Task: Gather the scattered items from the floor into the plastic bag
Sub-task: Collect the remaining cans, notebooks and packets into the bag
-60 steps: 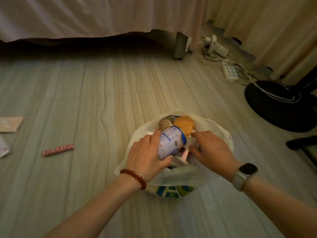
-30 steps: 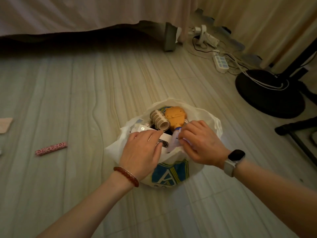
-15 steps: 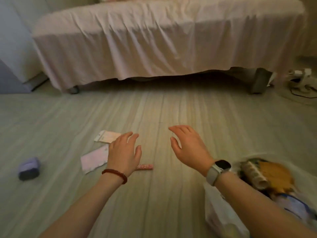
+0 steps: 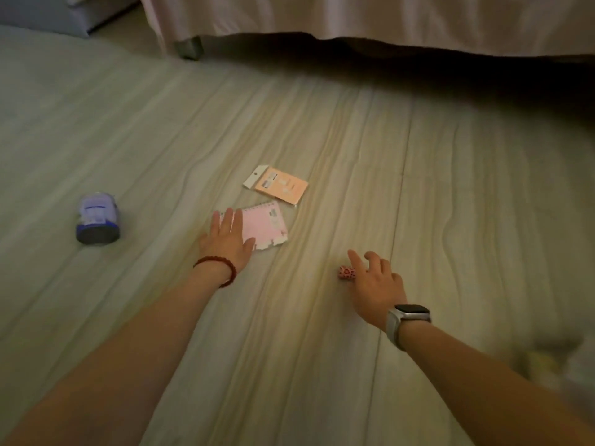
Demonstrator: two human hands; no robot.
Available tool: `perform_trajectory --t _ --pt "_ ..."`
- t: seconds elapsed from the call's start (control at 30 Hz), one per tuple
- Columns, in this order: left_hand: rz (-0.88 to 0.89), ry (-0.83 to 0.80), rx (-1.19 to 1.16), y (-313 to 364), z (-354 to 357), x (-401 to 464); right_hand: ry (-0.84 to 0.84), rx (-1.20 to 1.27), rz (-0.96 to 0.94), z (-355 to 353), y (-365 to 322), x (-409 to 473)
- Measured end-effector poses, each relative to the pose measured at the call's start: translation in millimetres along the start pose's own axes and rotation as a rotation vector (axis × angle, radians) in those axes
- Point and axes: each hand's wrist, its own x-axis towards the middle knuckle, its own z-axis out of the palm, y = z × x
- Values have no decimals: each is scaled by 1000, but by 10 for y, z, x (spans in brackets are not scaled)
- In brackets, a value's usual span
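A pink notepad sheet (image 4: 267,228) lies flat on the floor, and my left hand (image 4: 227,241) rests flat on its left part with straight fingers. Just beyond it lies an orange packet (image 4: 280,188) with a white header. A small pink patterned tube (image 4: 346,272) lies to the right; my right hand (image 4: 375,284) is over it with fingers spread, covering most of it. A blue and purple toy car (image 4: 96,222) stands far left. The plastic bag (image 4: 560,362) is a blurred pale shape at the right edge.
A bed with a pink skirt (image 4: 386,20) spans the back, its grey leg (image 4: 190,48) at upper left and dark space beneath it. Wood-grain floor (image 4: 289,349) stretches in front of me.
Both hands left the bag and my view swung left. My left hand came down onto the pink notepad sheet, and my right hand reached to the pink tube.
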Motion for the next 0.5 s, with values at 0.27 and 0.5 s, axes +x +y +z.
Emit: perform_trajectory --t 0.27,0.5 --pt "-64 -166 43 -80 100 661 79 -49 -21 524 139 47" --pt "-132 2 -113 108 51 374 -14 78 -65 378 231 66"
